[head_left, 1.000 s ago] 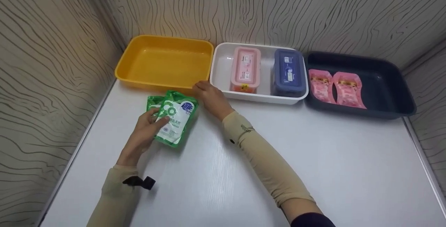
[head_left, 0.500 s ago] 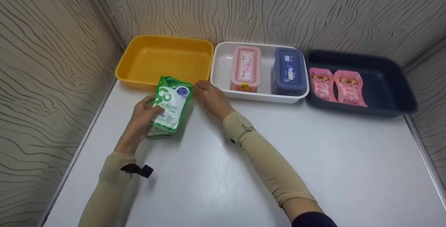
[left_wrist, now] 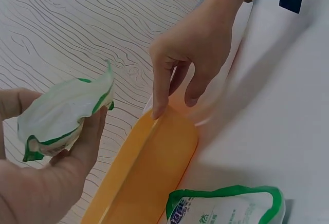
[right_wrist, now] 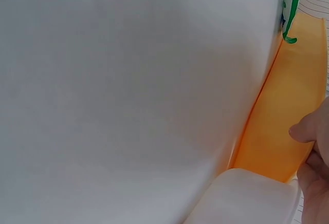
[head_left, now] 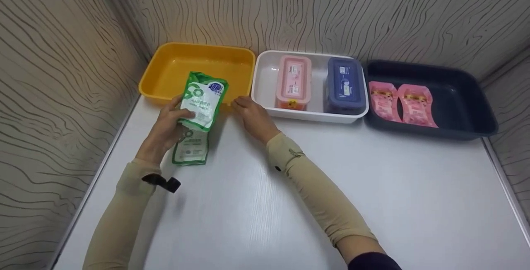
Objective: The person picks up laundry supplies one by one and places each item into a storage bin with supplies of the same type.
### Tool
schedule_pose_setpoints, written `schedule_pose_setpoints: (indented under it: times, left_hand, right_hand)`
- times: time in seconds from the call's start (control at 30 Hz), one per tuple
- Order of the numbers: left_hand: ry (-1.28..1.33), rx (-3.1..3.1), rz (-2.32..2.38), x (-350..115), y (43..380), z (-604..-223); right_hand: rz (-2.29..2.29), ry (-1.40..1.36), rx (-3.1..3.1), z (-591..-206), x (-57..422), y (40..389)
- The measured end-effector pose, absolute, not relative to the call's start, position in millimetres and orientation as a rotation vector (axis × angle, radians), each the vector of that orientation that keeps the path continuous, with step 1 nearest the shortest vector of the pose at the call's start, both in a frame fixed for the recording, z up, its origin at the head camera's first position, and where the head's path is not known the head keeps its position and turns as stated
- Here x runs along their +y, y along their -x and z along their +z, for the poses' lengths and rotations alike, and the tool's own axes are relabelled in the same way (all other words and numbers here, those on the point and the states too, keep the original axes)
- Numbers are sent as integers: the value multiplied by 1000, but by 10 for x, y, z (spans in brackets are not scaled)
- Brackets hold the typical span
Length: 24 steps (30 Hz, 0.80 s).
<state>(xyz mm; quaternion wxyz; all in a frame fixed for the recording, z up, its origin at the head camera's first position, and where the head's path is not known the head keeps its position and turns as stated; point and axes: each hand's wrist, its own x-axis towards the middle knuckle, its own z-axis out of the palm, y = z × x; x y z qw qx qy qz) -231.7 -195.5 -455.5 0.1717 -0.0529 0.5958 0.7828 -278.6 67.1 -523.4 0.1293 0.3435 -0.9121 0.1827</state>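
Observation:
My left hand [head_left: 165, 123] grips a green-and-white pouch [head_left: 203, 104] by its left side, thumb on the printed face. The pouch hangs over the front rim of the yellow tray [head_left: 159, 100]. A second, matching pouch [head_left: 192, 150] lies on the table below it, partly covered from above; the left wrist view shows this table pouch [left_wrist: 231, 206] apart from the held one. My right hand [head_left: 256, 119] holds the yellow tray's front right corner, fingers on the rim and thumb on the outer-wall side in the right wrist view.
A white tray [head_left: 265, 96] with a pink lidded box [head_left: 293, 79] and a blue lidded box [head_left: 345, 83] adjoins the yellow one. Farther right, a dark tray [head_left: 463, 96] bears two pink packets [head_left: 416, 104]. Patterned walls [head_left: 306, 9] stand behind and at both sides.
My left hand has carried the upper pouch away from me, from over the table to over the yellow tray's front rim, uncovering more of the other pouch. My right hand stays put.

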Motion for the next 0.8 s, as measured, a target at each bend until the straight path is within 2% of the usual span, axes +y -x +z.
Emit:
schedule_pose_setpoints:
  times: [0.33,0.8]
  left_hand:
    - [161,1395,2432,-1865,2494,-4553]
    - [107,1195,2470,-1714,2668,-4456]
  right_hand:
    - [588,-988,-2654,-5239,673,2774]
    - [546,-972,-2660,-5257,678,2781]
